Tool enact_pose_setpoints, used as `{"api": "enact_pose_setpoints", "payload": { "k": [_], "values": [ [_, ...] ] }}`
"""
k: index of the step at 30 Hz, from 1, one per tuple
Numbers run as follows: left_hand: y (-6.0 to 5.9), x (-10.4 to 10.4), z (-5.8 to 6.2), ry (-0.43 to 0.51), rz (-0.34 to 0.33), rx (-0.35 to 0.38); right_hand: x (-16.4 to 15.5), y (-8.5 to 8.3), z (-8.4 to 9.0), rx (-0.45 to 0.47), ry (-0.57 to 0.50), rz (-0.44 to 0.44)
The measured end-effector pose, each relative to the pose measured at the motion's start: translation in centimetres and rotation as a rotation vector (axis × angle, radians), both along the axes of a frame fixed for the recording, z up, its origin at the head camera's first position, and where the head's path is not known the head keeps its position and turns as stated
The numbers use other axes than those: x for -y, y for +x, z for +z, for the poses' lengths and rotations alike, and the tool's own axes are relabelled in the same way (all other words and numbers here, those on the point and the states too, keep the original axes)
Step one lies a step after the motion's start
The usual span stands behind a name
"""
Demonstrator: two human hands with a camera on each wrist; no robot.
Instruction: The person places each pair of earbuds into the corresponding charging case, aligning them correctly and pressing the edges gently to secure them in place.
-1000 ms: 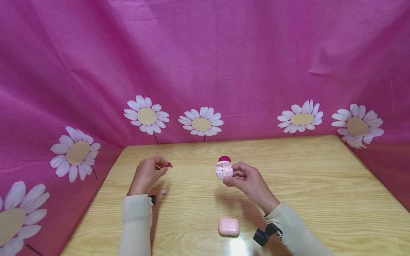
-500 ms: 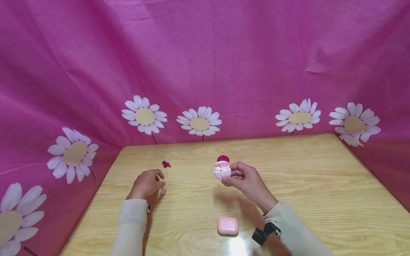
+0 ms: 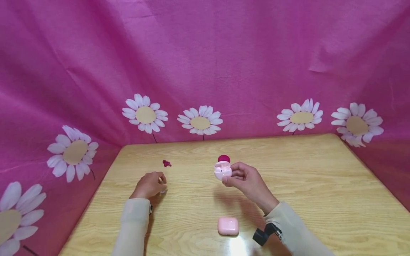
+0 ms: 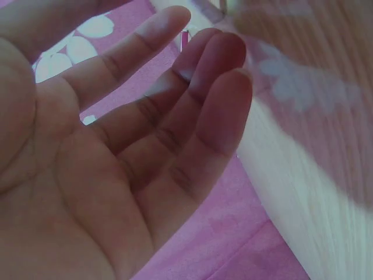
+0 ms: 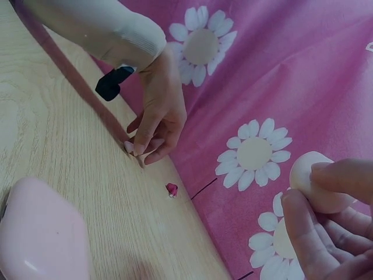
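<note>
In the head view my right hand holds a pale pink earbud case above the table, its lid up and a light earbud showing inside. The right wrist view shows the rounded back of this case between thumb and fingers. My left hand is low over the table at the left; there, thumb and index finger pinch a pale pink earbud, partly hidden by the thumb. Beyond that hand lies a crimson earbud. The left wrist view shows my left palm with the other fingers loosely bent.
A closed pink earbud case lies on the wooden table near the front. Behind the held case is a round crimson object. A magenta cloth with daisies surrounds the table at the back and sides.
My left hand has let go of the crimson earbud, leaving it on the table, and has come nearer to me, down to the pale pink earbud. The right hand holds almost still.
</note>
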State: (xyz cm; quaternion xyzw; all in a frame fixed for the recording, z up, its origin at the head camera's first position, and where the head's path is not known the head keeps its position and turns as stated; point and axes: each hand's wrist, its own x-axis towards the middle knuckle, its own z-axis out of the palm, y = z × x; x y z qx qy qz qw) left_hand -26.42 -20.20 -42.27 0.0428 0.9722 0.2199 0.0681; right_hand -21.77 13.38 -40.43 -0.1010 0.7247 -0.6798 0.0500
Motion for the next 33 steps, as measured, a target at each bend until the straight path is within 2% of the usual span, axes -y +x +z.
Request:
{"api": "enact_pose_setpoints", "payload": {
  "k": [16, 21, 33],
  "values": [
    [0.04, -0.17, -0.42, -0.063, -0.014, -0.022, 0.06, 0.08, 0.00, -0.018, -0.005, 0.010],
    [0.25, -0.29, -0.23, -0.066, -0.007, -0.008, 0.07, 0.14, 0.07, -0.023, -0.008, 0.017],
    [0.12, -0.54, -0.21, -0.049, -0.018, -0.036, 0.20, 0.21, 0.02, -0.028, 0.000, 0.018]
  ]
}}
